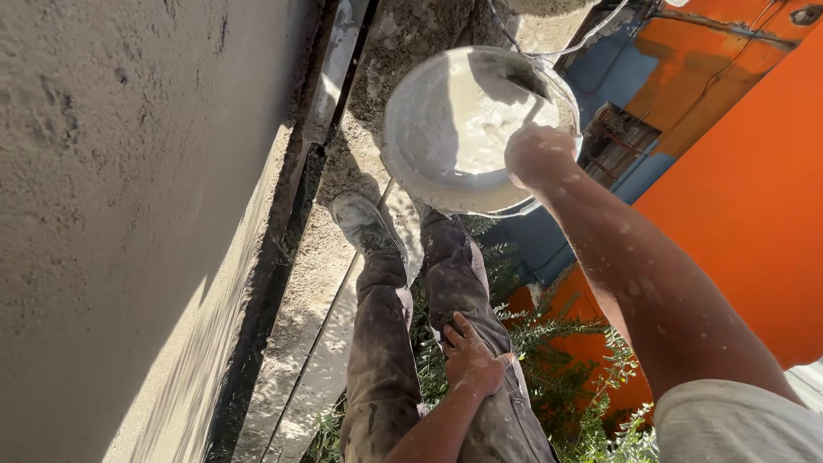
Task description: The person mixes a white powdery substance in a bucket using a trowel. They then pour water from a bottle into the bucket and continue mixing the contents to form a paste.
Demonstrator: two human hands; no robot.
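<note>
right hand point(538, 156) fisted on a tool handle inside the white plaster bucket point(446, 129) by the feet, stirring; left hand point(471, 356) flat, spread on the thigh. next: steady lift.

white bucket point(454, 129), orange wall point(737, 197), grey trousers point(377, 360)

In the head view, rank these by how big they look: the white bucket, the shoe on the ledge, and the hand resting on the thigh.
Largest to smallest, as they look:
1. white bucket, clearly largest.
2. shoe and left hand on the thigh look about alike; the hand is nearer the camera, so I won't rank them.
</note>
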